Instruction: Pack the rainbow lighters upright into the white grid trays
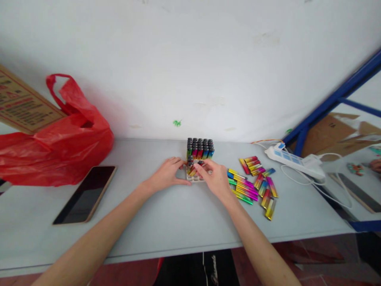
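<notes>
A small white tray (195, 179) with round holes lies mid-table, and a few black-topped lighters (190, 160) stand in it. My left hand (169, 172) bears on the tray's left side, thumb at the near corner and fingers at the far one. Over the tray, my right hand (216, 176) pinches a lighter (194, 170) with a black top and a shiny yellow-red body, tilted; its lower end is partly hidden. Right behind the tray stands a tight block of black-topped lighters (200, 148) in rainbow colours. Loose shiny coloured tubes (247, 188) lie beside my right hand.
A phone (86, 194) lies at the left, near a red plastic bag (62, 147) and a cardboard box (25, 101). A white power strip (294, 161) with trailing cables sits at the right, by a blue metal frame (303, 139). The white wall (190, 71) rises behind the table.
</notes>
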{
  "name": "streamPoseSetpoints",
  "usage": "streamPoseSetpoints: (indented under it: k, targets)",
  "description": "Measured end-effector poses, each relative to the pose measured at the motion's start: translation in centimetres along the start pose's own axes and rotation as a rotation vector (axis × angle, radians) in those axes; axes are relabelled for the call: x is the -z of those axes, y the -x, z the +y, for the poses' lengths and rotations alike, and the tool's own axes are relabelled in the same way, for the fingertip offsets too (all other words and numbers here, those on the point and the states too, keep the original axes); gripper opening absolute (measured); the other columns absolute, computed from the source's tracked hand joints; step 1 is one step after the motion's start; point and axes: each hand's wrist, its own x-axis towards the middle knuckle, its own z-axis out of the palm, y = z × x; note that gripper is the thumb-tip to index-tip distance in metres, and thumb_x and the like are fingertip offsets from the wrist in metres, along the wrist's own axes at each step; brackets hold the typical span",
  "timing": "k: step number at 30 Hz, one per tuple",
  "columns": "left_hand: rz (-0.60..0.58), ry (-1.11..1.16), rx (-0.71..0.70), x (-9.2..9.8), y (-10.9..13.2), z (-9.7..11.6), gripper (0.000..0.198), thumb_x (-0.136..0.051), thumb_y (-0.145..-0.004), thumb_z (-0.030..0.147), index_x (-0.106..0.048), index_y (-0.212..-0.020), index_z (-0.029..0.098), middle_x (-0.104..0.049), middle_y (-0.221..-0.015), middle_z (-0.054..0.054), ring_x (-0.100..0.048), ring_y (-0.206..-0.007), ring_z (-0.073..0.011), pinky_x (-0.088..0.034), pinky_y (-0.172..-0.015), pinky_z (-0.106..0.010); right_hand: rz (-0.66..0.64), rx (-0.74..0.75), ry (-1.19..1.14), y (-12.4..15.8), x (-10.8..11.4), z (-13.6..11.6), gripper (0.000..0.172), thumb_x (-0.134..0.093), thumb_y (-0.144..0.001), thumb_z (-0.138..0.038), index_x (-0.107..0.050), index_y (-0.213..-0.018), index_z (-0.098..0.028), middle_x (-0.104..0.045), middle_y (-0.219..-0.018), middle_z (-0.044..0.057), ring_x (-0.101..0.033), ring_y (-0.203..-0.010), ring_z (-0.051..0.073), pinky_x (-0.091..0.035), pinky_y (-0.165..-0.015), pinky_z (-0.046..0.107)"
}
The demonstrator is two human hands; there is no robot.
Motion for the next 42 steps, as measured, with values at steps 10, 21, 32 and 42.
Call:
streamPoseSetpoints:
  k: [10, 21, 32, 42]
  targets:
    - [0.006, -0.011, -0.032, 0.1, 0.0, 0.2, 0.07, -0.082, -0.075, 0.083, -0.068, -0.105, 0.021, -0.072, -0.103, -0.008, -0.069, -0.1, -0.0316, -0.051, -0.092, -0.042, -0.059, 0.27, 0.573, 0.2, -1.8, -0.2, 0.024, -0.075, -0.103, -0.044, -0.077, -0.101, -0.02, -0.083, -0.086, 0.009, -0.076, -0.081, 0.027, -0.05, -0.089, 0.041]
    - [-0.018, 0.007, 0.023, 0.4, -0.1, 0.6, 0.078, -0.081, -0.073, 0.086, -0.071, -0.114, 0.021, -0.074, -0.108, -0.01, -0.069, -0.102, -0.0332, -0.052, -0.097, -0.045, 0.122, 0.173, 0.442, 2.2, 8.0, 1.5, 0.028, -0.064, -0.107, -0.044, -0.078, -0.097, -0.022, -0.081, -0.091, 0.006, -0.075, -0.083, 0.024, -0.055, -0.082, 0.036]
    - [-0.024, 0.007, 0.027, 0.7, -0.1, 0.8, 0.073, -0.079, -0.074, 0.085, -0.07, -0.108, 0.021, -0.075, -0.107, -0.01, -0.07, -0.103, -0.0332, -0.053, -0.098, -0.045, -0.096, 0.236, 0.635, 6.9, 7.6, 4.4, 0.019, -0.065, -0.105, -0.03, -0.079, -0.115, -0.024, -0.077, -0.119, 0.013, -0.07, -0.118, 0.034, -0.056, -0.107, 0.057]
    - [-0.004, -0.009, 0.012, 0.6, 0.0, 0.7, 0.073, -0.079, -0.074, 0.085, -0.071, -0.109, 0.021, -0.075, -0.106, -0.01, -0.07, -0.102, -0.0329, -0.053, -0.097, -0.044, 0.09, -0.049, -0.217, 2.3, 7.3, 1.0, 0.04, -0.081, -0.086, -0.056, -0.079, -0.109, -0.023, -0.081, -0.105, 0.007, -0.072, -0.093, 0.024, -0.06, -0.081, 0.036]
